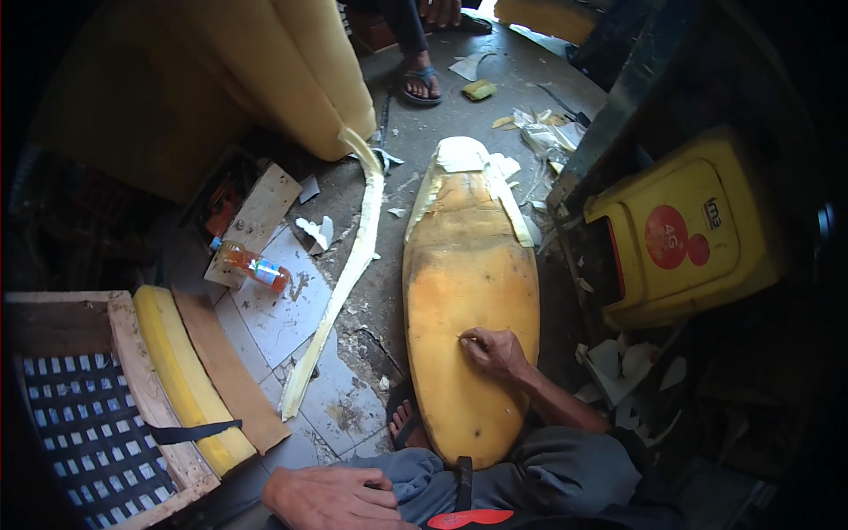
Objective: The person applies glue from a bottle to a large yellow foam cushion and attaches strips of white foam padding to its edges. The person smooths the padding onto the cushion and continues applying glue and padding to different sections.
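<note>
A long, tapered yellow foam seat pad (468, 291) lies lengthwise before me, its near end between my legs. Paler foam pieces (461, 155) cover its far end, with strips running down both sides. On the pad's middle rests my right hand (495, 352), its fingers curled together in a pinch at the surface. Whatever may be between those fingertips is too small to make out. My left hand (336, 496) lies over my left thigh, fingers loosely extended and holding nothing.
A long pale foam strip (360, 256) lies left of the pad. Further left are a bottle of orange drink (256, 267) and a wooden frame with black webbing (124, 344). A yellow plastic stool (698, 234) stands at right. Another person's foot (422, 84) is beyond, among foam scraps.
</note>
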